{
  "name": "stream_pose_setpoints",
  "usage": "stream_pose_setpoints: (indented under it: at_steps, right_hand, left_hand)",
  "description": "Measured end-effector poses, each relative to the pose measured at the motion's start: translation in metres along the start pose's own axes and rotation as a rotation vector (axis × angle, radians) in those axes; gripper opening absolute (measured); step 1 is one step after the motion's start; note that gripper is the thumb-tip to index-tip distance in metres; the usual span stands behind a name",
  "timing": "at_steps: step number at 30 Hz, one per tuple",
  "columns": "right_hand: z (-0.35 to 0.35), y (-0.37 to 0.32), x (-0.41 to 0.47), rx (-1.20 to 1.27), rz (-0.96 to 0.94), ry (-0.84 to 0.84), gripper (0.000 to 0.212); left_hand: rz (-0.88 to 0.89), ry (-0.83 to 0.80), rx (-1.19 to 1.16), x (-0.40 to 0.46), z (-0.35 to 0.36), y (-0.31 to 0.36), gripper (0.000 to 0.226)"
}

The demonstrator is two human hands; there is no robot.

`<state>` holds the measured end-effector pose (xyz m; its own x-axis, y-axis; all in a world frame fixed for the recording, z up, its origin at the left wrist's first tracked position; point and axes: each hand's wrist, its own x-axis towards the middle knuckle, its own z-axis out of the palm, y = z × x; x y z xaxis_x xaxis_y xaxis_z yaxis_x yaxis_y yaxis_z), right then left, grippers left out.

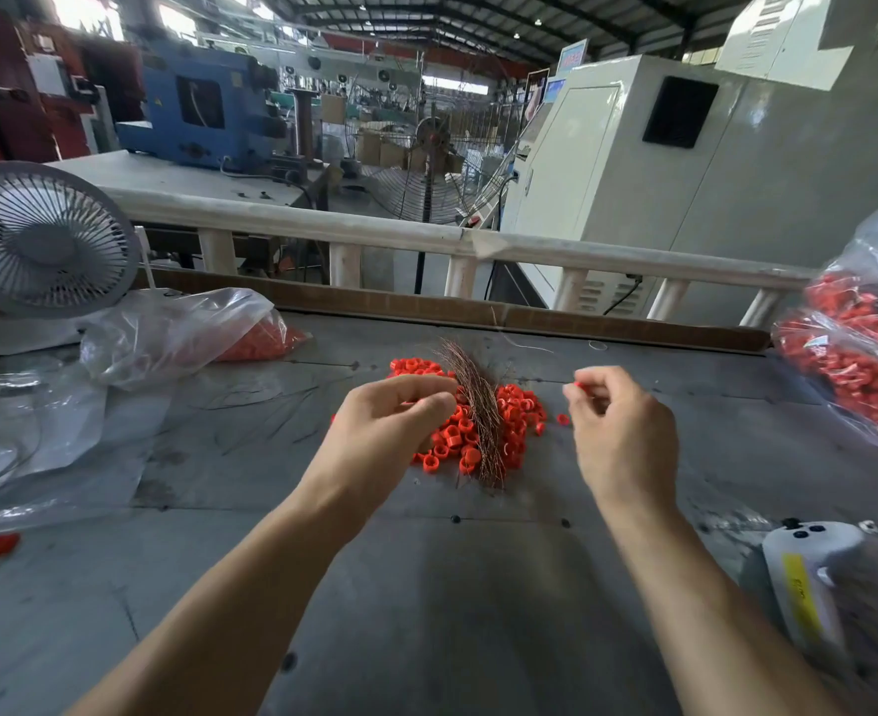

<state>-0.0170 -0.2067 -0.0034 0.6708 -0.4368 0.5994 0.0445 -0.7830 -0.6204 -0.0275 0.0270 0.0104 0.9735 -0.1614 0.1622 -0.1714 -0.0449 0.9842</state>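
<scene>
Far left: grey round desk fan (pixel 39 240), with a slumped clear plastic bag (pixel 168 333) beside it, part-filled with red pieces. Left hand (pixel 390 431) is over the grey metal surface (pixel 426 586), fingers curled, thumb against forefinger; cannot tell what they pinch. Just right of it is a heap of small red plastic rings (pixel 519 405), with a bundle of thin copper-brown wires (pixel 478 405) lying across it. Right hand (pixel 617 431) is beside the heap, its fingers pinching a single red ring (pixel 580 386). Far right: bulging clear bag of red rings (pixel 860 354).
</scene>
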Motion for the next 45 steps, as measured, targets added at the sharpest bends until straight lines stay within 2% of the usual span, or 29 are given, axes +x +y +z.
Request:
stream_pose_setpoints:
  at_steps: [2, 4, 12, 14, 17, 20, 23, 26, 30, 34, 39, 45]
  right_hand:
    - [-0.003, 0.017, 0.007, -0.168, 0.123, 0.006, 0.01]
    - [-0.007, 0.03, 0.012, -0.317, 0.2, -0.057, 0.013]
    - [-0.01, 0.039, 0.02, -0.611, 0.271, -0.208, 0.023]
    - [-0.01, 0.035, 0.018, -0.569, 0.231, -0.165, 0.022]
    - [-0.008, 0.023, 0.012, -0.368, 0.095, -0.117, 0.017]
    - [0.001, 0.007, 0.002, -0.148, 0.02, -0.244, 0.01]
    - [0.008, -0.004, -0.007, -0.059, -0.045, -0.4, 0.011]
    - [0.013, -0.008, -0.011, -0.067, -0.104, -0.468, 0.016]
    - [0.013, -0.011, -0.01, -0.105, -0.086, -0.461, 0.003]
    - [0.004, -0.009, -0.006, -0.157, -0.03, -0.45, 0.015]
    - [0.006, -0.012, -0.012, -0.206, -0.036, -0.542, 0.015]
    - [0.009, -0.014, -0.014, -0.231, -0.052, -0.513, 0.016]
  left_hand:
    - [-0.007, 0.074, 0.123, 0.001, 0.001, -0.005, 0.013]
    - [-0.015, 0.134, 0.211, 0.002, 0.002, -0.007, 0.013]
    - [0.043, 0.22, 0.723, 0.006, -0.001, -0.021, 0.009]
    - [0.061, 0.238, 0.79, 0.007, -0.002, -0.024, 0.011]
    - [0.075, 0.234, 0.863, 0.007, -0.004, -0.027, 0.018]
    - [0.083, 0.202, 0.906, 0.006, -0.004, -0.03, 0.025]
    - [0.076, 0.186, 0.931, 0.006, -0.004, -0.03, 0.028]
    - [0.087, 0.192, 0.942, 0.007, -0.004, -0.031, 0.028]
    - [0.076, 0.224, 0.939, 0.007, -0.007, -0.032, 0.027]
    - [0.063, 0.246, 0.953, 0.008, -0.008, -0.034, 0.023]
    - [0.071, 0.258, 0.927, 0.008, -0.008, -0.036, 0.018]
    - [0.039, 0.267, 0.983, 0.009, -0.011, -0.036, 0.026]
